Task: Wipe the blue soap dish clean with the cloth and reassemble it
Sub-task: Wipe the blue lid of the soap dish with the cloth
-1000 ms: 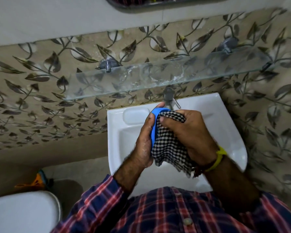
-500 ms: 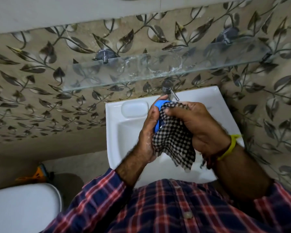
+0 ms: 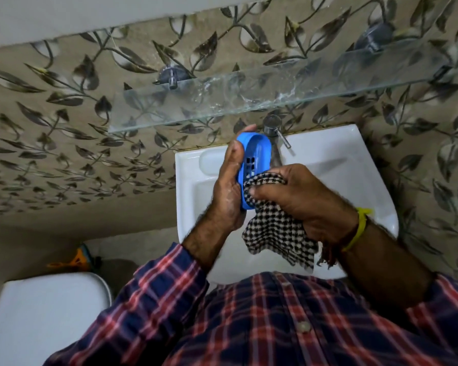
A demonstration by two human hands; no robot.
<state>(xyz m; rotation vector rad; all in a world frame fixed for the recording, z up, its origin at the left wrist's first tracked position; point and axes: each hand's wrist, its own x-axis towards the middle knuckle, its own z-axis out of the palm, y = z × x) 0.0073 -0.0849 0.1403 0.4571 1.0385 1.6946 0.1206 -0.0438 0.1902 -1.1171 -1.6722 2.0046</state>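
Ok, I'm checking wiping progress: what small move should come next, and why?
Probably slide the cloth up along the blue soap dish: the right hand presses it only at the dish's lower end, while the left hand holds the dish upright and its slotted upper part is bare.

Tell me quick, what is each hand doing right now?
Left hand: closed around the blue soap dish, holding it over the sink.
Right hand: closed on the checkered cloth, pressing it against the dish.

Home bathroom: washbasin (image 3: pixel 354 165), tap (image 3: pixel 273 128), toilet (image 3: pixel 50 313).
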